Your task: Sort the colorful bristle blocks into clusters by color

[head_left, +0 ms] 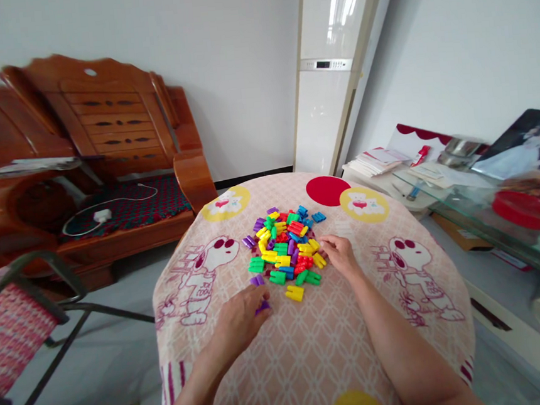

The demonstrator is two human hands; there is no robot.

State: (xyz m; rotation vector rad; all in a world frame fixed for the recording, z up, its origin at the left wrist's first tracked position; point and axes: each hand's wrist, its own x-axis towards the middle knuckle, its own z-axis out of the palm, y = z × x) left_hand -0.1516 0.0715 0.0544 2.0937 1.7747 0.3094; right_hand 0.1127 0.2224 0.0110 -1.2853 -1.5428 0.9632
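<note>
Building blocks (281, 250), glossy, brightly coloured and mostly notched into 2 prongs, lie heaped near the middle of a round table (293, 364), many overlapping. The left hand (244, 312), at the heap's near-left edge, pinches a purple block (261, 307) between its fingers. The right hand (340, 253) reaches the heap's right edge with fingers bent beside yellow pieces; whether they grip 1 cannot be told. A single yellow block (295, 293) lies between the hands. The patterned cloth (248, 381) drapes over the rim. Around stand a carved wooden bench (121, 127), a woven-seat chair (14, 332) and a glass-topped stand bearing a red bowl (530, 210).
</note>
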